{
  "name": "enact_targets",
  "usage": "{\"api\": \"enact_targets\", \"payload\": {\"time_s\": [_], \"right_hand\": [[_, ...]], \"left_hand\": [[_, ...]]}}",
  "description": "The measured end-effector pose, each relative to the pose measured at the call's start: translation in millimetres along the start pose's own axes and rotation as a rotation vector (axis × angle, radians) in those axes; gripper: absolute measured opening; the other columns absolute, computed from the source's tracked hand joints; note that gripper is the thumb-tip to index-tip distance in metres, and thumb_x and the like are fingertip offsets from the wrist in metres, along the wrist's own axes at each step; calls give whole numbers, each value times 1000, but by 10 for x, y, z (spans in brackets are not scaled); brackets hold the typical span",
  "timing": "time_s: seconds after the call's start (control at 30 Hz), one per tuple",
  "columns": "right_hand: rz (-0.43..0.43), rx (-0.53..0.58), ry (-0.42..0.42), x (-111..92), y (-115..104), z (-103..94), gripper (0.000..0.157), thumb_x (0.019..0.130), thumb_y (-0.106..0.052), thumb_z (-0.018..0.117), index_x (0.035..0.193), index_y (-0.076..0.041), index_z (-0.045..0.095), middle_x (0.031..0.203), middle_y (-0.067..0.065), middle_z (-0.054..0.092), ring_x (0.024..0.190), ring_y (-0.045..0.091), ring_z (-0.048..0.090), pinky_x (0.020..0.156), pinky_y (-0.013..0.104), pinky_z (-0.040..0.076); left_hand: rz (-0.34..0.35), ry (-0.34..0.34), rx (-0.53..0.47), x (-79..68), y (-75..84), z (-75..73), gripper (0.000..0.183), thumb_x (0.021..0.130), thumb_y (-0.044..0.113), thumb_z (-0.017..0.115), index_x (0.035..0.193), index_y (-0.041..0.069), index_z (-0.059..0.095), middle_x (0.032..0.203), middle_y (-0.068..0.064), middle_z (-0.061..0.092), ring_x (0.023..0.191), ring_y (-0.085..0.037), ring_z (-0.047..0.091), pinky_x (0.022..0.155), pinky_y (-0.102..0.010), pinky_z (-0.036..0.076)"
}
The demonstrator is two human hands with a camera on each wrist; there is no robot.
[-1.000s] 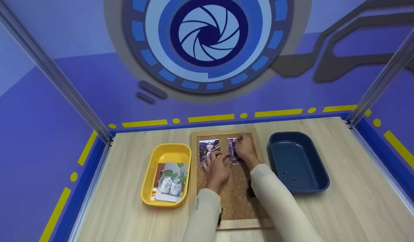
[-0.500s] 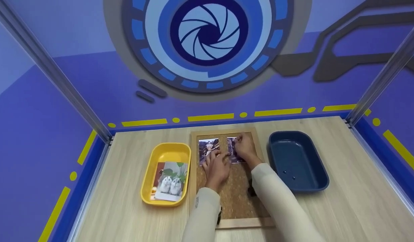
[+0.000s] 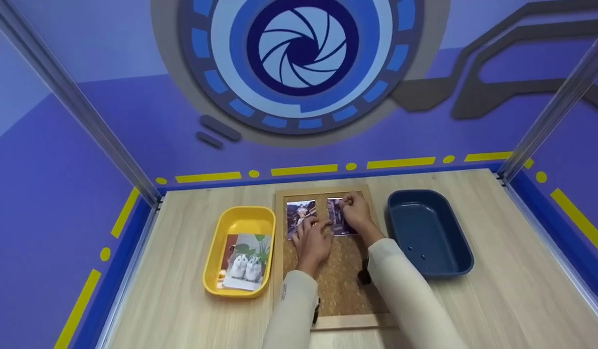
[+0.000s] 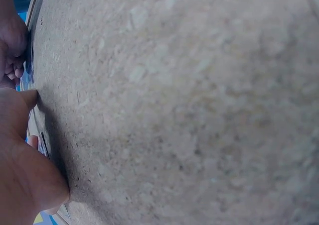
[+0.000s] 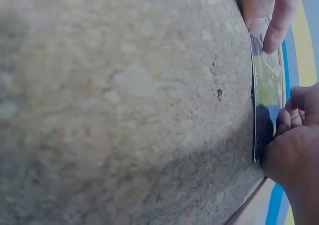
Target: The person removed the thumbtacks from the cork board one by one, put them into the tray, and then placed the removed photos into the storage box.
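Two dark-toned photos lie side by side near the top of a wood-framed cork board (image 3: 335, 286). My left hand (image 3: 314, 245) rests with fingers spread over the lower part of the left photo (image 3: 299, 212), its thumb side reaching toward the right photo (image 3: 333, 209). In the right wrist view, two left-hand fingertips (image 5: 271, 38) touch a photo's surface. My right hand (image 3: 357, 213) has curled fingers and pinches at the upper part of the right photo; what sits between its fingertips, apparently a small pin, is hidden by them.
Left of the board, a yellow tray (image 3: 209, 271) holds several prints, the top photo (image 3: 248, 264) showing two white furry animals. To the right stands a dark blue tray (image 3: 466, 237) with small dark pins (image 3: 423, 257) on its bottom. Blue-purple panels enclose the wooden table (image 3: 182, 252).
My right wrist and forearm have shifted slightly to the right, while the fingertips stay at the upper part of the right photo. The left hand has kept its place.
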State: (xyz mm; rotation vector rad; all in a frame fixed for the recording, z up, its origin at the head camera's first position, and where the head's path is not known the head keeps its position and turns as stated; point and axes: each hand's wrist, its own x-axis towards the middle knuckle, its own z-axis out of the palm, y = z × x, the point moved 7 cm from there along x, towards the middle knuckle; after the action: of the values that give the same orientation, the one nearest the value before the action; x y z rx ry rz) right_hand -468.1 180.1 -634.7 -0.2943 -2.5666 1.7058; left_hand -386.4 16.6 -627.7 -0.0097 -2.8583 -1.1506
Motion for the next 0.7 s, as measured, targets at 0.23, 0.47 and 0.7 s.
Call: {"api": "enact_targets", "payload": {"time_s": [0.23, 0.47, 0.7], "right_hand": [[9, 68, 15, -23, 36, 3, 6, 107, -10, 58, 104, -5, 60, 96, 4, 55, 92, 20, 53, 77, 31, 44], [36, 73, 12, -37, 72, -17, 4, 106, -9, 59, 103, -7, 59, 94, 2, 53, 89, 19, 53, 74, 28, 44], [35, 87, 13, -53, 9, -39, 5, 102, -7, 63, 98, -4, 62, 90, 2, 56, 86, 18, 54, 73, 27, 44]], "left_hand": [[18, 31, 2, -13, -26, 15, 28, 102, 26, 70, 130, 26, 76, 146, -7, 56, 140, -31, 45, 111, -58, 30], [13, 34, -27, -12, -50, 66, 30, 102, 24, 69, 131, 23, 75, 147, -8, 55, 142, -33, 43, 112, -58, 28], [18, 32, 10, 2, -18, 41, 29, 102, 27, 70, 131, 26, 75, 147, -6, 57, 142, -32, 45, 110, -56, 30]]}}
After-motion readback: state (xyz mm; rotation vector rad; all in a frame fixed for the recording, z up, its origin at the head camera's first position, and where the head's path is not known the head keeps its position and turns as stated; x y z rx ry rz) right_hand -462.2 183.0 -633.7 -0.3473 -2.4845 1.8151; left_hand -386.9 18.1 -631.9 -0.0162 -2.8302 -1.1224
